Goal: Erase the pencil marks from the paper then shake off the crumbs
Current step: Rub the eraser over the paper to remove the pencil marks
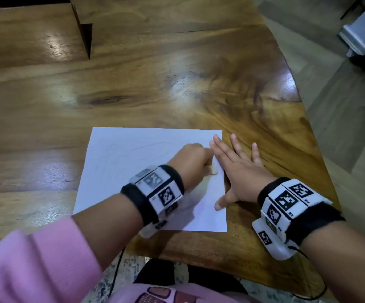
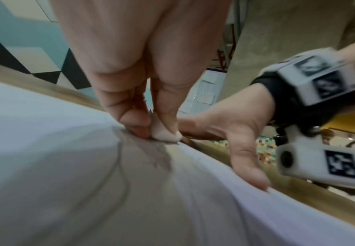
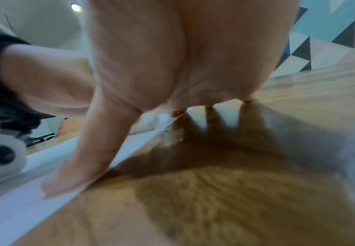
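white eraser [image 2: 165,133] pinched by left hand [image 1: 190,161], right hand [image 1: 237,169] spread flat on paper [image 1: 120,171] edge

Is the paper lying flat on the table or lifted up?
Flat. The paper lies spread on the table; the right hand presses its edge, and the left hand rubs an eraser on it.

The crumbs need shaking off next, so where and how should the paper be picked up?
A judgement: take the paper by its near right corner, coming from the right. It lies flat on the wooden table, that edge sits nearest the table's rim, and the right hand already rests there, thumb on the sheet. The left hand, pinching the eraser, stays clear.
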Available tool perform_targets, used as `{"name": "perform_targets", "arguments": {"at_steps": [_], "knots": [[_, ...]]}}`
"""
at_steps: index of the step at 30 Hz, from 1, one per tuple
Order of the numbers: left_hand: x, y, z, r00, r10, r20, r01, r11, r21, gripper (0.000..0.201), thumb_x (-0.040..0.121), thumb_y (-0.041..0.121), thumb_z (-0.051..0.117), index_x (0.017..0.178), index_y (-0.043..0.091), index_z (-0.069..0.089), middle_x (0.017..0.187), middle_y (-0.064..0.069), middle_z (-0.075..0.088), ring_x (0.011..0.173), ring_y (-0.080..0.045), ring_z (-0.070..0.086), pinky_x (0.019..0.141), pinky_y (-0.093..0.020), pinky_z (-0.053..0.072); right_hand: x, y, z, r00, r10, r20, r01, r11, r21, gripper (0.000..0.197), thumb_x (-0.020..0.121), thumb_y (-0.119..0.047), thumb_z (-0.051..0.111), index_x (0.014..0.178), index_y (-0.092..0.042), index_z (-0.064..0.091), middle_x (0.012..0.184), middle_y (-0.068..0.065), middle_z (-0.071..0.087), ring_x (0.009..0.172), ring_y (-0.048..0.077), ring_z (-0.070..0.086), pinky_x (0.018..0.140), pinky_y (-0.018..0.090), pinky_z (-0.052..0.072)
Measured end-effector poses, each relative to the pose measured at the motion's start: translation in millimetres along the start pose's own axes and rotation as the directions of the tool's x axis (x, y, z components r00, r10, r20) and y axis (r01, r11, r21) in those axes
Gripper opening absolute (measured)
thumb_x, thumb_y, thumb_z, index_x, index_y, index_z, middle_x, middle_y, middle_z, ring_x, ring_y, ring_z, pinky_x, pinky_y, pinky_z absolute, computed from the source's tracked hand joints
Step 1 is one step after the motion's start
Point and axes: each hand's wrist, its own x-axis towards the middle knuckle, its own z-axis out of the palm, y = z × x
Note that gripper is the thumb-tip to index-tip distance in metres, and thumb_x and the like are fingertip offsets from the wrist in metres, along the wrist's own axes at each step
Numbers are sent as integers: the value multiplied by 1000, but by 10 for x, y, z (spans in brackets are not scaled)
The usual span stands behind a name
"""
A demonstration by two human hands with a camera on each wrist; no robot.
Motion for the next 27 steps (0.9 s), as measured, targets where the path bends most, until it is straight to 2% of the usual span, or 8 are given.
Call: {"name": "perform_targets", "arguments": {"at_steps": [3, 5, 7, 13, 18, 21, 24, 27], "knots": [[-75, 52, 13, 997, 28, 77, -32, 998, 49, 13, 84, 12, 53, 84, 0, 57, 87, -17, 55, 84, -32, 54, 74, -38, 39, -1, -1, -8, 1000, -5, 0, 5, 1000, 14, 146, 51, -65, 78, 145, -28, -28, 144, -21, -41, 131, 15, -44, 107, 57, -24], [-345, 57, 114, 978, 106, 178, -122, 989, 81, 12, 83, 10, 50, 82, 0, 57, 91, -19, 57, 84, -32, 54, 69, -35, 35, 4, 3, -4, 1000, -4, 2, 4, 1000, 10, 148, 50, -65, 79, 145, -28, -28, 143, -21, -42, 131, 16, -45, 108, 58, -23], [-496, 47, 158, 967, 130, 218, -148, 986, 70, 14, 83, 10, 49, 85, 0, 59, 92, -18, 57, 84, -32, 54, 68, -33, 34, 3, 1, -2, 1000, -3, 9, 3, 1000, 2, 148, 50, -65, 79, 144, -27, -29, 142, -21, -44, 131, 17, -45, 108, 59, -22], [-66, -107, -17, 999, -35, -33, 36, 999, 25, 8, 83, 9, 54, 84, 3, 58, 90, -15, 57, 88, -33, 56, 76, -37, 41, 3, -9, -7, 1000, 1, 19, -1, 1000, -9, 149, 49, -66, 78, 144, -27, -30, 134, -22, -47, 132, 18, -44, 108, 59, -21], [-518, -18, 148, 981, 99, 169, -104, 994, 16, 12, 83, 13, 53, 81, 5, 61, 90, -12, 58, 84, -27, 55, 72, -32, 39, 3, 8, -4, 1000, -2, 22, 2, 1000, 1, 148, 50, -65, 79, 144, -27, -30, 143, -19, -44, 131, 17, -45, 109, 60, -21], [-290, -60, 48, 996, 37, 83, -41, 998, 49, 10, 83, 14, 54, 84, 6, 61, 92, -13, 60, 86, -27, 55, 69, -24, 31, 4, 10, -4, 1000, -6, 20, 6, 1000, -3, 149, 50, -66, 78, 144, -27, -29, 146, -18, -41, 131, 17, -45, 108, 59, -22], [-137, -101, -7, 1000, -6, 3, 6, 1000, 25, 9, 83, 14, 57, 81, 6, 59, 87, -12, 58, 82, -27, 53, 66, -27, 30, 4, 4, -6, 1000, -4, 18, 4, 1000, -1, 149, 49, -66, 79, 145, -28, -29, 147, -18, -41, 132, 17, -44, 108, 59, -22], [-438, -107, 86, 989, 70, 127, -75, 996, 36, 7, 79, 8, 55, 74, 8, 60, 79, -6, 55, 78, -26, 54, 69, -30, 39, 8, 7, -3, 1000, 2, 20, -2, 1000, -3, 149, 49, -66, 79, 144, -27, -29, 146, -18, -42, 131, 16, -44, 108, 59, -22]]}}
